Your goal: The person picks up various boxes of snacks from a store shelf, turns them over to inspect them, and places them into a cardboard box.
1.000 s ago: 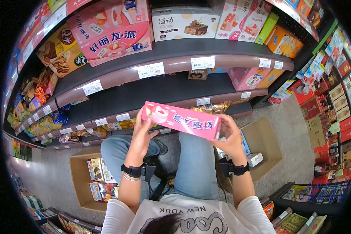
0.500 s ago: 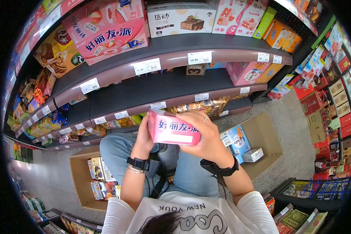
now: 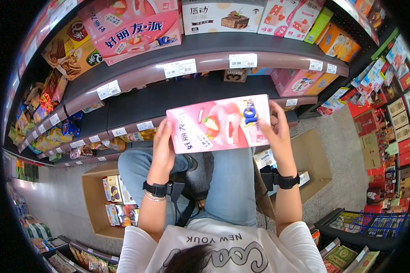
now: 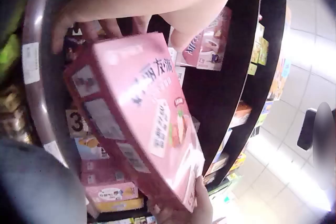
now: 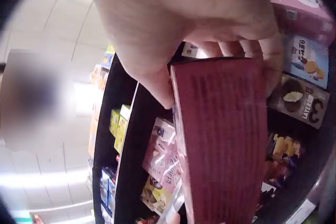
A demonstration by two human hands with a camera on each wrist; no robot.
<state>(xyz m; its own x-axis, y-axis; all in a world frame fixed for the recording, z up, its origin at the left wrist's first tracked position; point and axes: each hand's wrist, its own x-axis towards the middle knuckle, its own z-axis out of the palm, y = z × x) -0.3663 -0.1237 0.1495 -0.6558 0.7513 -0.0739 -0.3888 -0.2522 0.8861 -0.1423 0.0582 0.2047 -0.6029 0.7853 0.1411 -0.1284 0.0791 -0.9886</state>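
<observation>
1. Shelves (image 3: 146, 102) of packaged snacks curve across twelve o'clock.
2. My left hand (image 3: 163, 148) pinches the pink box (image 3: 221, 123) at its nine-o'clock end; my right hand (image 3: 280, 139) grips the three-o'clock end.
3. It spans between them, strawberry picture facing me.
4. Cardboard cartons (image 3: 321, 166) sit at eight and four o'clock.

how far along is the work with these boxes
Looks done: boxes stand on the upper shelf. In hand: the pink box, held between left hand and right hand. Probably left: the bare stretch of the lower shelf and packages in an open carton.
</observation>
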